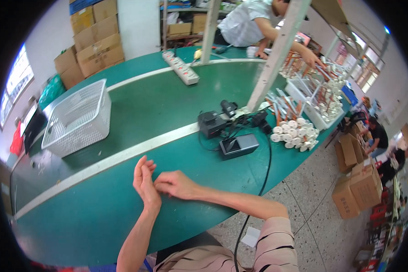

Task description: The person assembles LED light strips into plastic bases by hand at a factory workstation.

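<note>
holding my left hand (146, 183) over the green table (81, 222), its fingers loosely extended and released, i curl my right hand (177, 185) beside it; whether that one grips anything i can't tell. the black box (238, 147) sits on the table, ahead to the right.

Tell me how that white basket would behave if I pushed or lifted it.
The white basket probably feels light for its size, with thin-looking, perforated walls. Its boxy shape suggests it won't roll. Pushed low, it would likely slide, looking wider than tall.
</note>
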`<control>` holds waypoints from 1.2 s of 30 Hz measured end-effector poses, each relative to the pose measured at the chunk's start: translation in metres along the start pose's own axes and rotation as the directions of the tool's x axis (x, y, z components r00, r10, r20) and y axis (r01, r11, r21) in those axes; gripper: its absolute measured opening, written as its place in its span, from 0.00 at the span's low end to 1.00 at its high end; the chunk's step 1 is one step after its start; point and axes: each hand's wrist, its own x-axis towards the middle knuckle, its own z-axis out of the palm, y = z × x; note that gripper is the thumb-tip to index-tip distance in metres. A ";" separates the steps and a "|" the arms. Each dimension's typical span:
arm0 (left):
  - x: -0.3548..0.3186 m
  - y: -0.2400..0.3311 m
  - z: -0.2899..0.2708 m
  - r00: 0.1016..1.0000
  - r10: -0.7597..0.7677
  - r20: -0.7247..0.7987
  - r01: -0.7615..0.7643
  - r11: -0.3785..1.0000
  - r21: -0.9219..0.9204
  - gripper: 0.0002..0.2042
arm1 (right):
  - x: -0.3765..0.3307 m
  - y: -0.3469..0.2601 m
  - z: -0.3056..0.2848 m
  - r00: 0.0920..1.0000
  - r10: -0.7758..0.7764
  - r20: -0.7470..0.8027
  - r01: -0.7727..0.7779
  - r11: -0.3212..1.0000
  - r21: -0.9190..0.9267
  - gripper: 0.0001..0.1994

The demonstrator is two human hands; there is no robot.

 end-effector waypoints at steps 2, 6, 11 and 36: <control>0.002 -0.001 0.001 1.000 -0.002 0.011 0.002 0.999 -0.032 0.17 | -0.007 -0.022 -0.016 0.982 -0.186 0.012 0.178 0.918 -0.355 0.08; 0.001 0.004 0.000 1.000 0.000 0.014 0.001 0.998 -0.056 0.16 | -0.036 -0.041 -0.038 0.951 -0.310 0.006 0.215 0.644 -0.735 0.17; -0.005 0.009 -0.002 0.997 0.034 0.066 -0.038 0.998 0.052 0.14 | -0.065 0.000 -0.061 0.975 -0.221 0.017 0.143 0.569 -0.810 0.25; 0.213 0.126 -0.147 0.906 0.264 0.331 -0.300 -0.151 0.942 0.12 | -0.074 0.009 -0.064 0.954 -0.301 -0.013 0.180 0.605 -0.775 0.19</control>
